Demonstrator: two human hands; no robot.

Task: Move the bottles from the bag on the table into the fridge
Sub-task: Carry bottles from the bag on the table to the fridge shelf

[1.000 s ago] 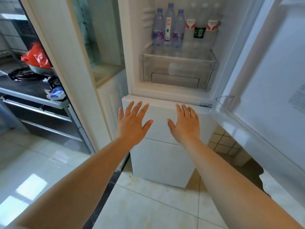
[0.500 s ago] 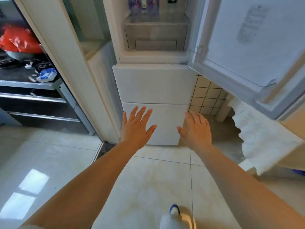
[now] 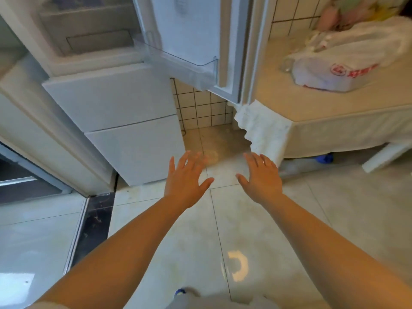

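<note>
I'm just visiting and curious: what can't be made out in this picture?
Head view only:
- Bag contents: the white plastic hides them, so no bottles show.
- Fridge shelves: cut off by the top edge; only the drawer and the open door show.
- Items behind the bag: blurred and cut by the corner.
- Left hand and right hand: fingertips motion-blurred.
- Foot: cut off at the bottom edge.

Bare forearms, a blue-toed shoe (image 3: 180, 292)

Two hands are seen, the left hand (image 3: 185, 180) and the right hand (image 3: 262, 177). One fridge (image 3: 116, 103), one table (image 3: 334, 103) and one white bag (image 3: 334, 71) are counted.
</note>
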